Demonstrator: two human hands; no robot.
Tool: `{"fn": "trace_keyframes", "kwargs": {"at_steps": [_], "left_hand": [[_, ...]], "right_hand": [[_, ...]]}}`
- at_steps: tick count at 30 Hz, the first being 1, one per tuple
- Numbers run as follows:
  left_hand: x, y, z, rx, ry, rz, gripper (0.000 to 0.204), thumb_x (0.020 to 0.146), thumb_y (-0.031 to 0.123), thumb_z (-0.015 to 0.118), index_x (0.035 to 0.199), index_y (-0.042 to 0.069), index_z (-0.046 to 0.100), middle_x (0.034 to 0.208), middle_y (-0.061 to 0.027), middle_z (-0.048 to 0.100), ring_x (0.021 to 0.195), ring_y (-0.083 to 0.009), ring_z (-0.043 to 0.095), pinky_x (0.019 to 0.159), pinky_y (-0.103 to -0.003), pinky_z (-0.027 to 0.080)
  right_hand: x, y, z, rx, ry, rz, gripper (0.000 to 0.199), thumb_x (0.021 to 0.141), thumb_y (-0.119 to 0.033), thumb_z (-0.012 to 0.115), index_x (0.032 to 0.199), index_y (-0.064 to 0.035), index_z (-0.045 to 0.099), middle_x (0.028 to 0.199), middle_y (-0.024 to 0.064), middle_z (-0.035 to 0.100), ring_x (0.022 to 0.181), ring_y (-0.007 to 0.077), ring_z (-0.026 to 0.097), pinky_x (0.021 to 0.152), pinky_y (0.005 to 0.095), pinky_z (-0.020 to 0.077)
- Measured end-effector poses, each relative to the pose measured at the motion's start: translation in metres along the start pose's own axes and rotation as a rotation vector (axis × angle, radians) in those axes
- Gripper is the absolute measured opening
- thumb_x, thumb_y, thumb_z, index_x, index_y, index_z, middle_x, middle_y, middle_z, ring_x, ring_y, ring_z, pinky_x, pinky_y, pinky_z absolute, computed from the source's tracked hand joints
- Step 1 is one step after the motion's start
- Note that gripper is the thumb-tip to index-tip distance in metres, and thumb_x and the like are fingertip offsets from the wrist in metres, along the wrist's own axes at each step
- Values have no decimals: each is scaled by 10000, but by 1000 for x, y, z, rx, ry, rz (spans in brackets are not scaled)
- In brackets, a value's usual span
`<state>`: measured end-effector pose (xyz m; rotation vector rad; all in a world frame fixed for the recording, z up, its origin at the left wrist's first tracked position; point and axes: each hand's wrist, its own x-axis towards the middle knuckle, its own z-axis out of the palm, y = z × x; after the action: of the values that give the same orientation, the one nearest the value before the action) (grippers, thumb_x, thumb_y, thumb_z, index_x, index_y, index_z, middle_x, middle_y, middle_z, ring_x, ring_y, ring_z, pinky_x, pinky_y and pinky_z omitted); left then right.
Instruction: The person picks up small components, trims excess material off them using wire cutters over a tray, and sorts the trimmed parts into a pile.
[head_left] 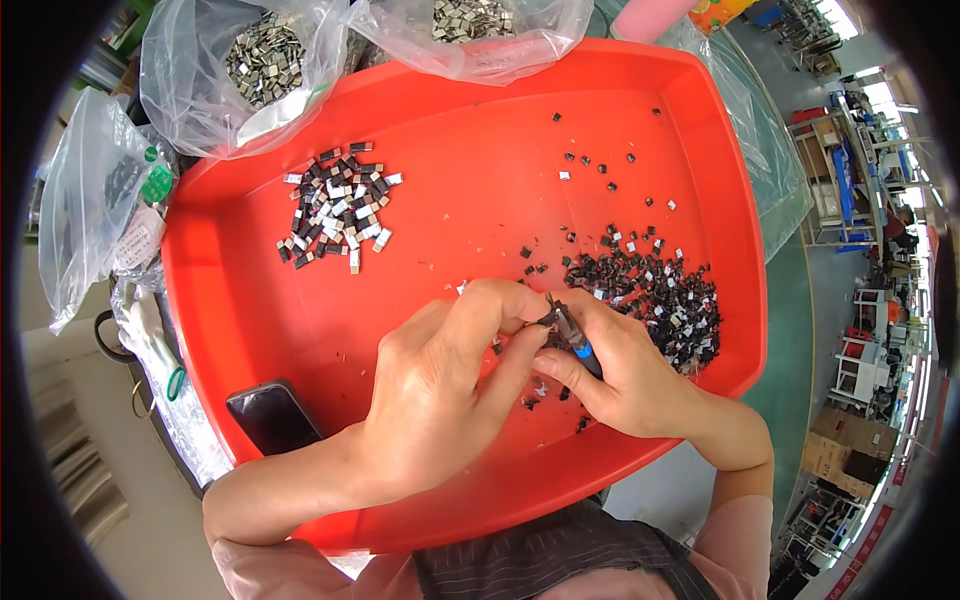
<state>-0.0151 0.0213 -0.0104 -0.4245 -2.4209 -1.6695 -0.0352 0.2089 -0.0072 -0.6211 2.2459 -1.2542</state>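
Over the near middle of a red plastic tray [470,210], my two hands meet. My right hand [640,380] is closed round small cutting pliers [583,350] with blue on the handle, their metal jaws pointing up and away from me. My left hand [430,380] pinches a tiny dark piece [547,318] at the jaws; the fingers partly cover it, so its exact kind is unclear. Beyond and right of my right hand spreads a heap of small black and silvery bits [655,305]. At the far left of the tray lies a pile of small black-and-silver rectangular parts [335,212].
A dark phone [272,418] leans in the tray's near left corner. Clear plastic bags [190,70] of small metal pieces [265,62] stand beyond the far rim. Single black bits [601,168] are scattered at the far right. Shelves and cardboard boxes [850,450] stand farther right.
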Motion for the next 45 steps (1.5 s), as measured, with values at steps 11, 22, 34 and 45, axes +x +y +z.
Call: {"fn": "trace_keyframes", "kwargs": {"at_steps": [11, 22, 34, 45], "left_hand": [[0, 1, -2, -24, -69, -57, 184, 823, -90, 628, 976, -20, 555, 849, -96, 666, 776, -152, 683, 690, -260, 536], [0, -1, 1, -60, -58, -71, 168, 825, -47, 644, 956, -8, 545, 812, -115, 651, 755, -222, 691, 628, -295, 560], [1, 1, 0, -171, -84, -133, 160, 844, -62, 613, 975, -23, 529, 817, -121, 669, 793, -207, 703, 688, -285, 570], [8, 6, -10, -686, -155, -509, 65, 917, -21, 541, 974, 0, 516, 854, -74, 656, 828, -147, 666, 761, -274, 530]], "right_hand": [[0, -1, -1, -30, -15, 31, 365, 932, -248, 568, 1144, 33, 472, 1046, 192, 568, 944, 344, 582, 796, 419, 463], [-1, 3, 2, -92, 44, -56, 348, 912, -163, 612, 1135, 56, 458, 768, 113, 531, 653, 213, 537, 596, 335, 431], [-4, 2, 9, 17, 75, -8, 217, 905, -80, 584, 1047, 18, 453, 684, 153, 563, 598, 290, 605, 525, 374, 425], [-1, -1, 12, 104, 153, -42, 142, 915, -88, 583, 972, 7, 493, 682, 133, 596, 612, 237, 648, 512, 341, 447]]}}
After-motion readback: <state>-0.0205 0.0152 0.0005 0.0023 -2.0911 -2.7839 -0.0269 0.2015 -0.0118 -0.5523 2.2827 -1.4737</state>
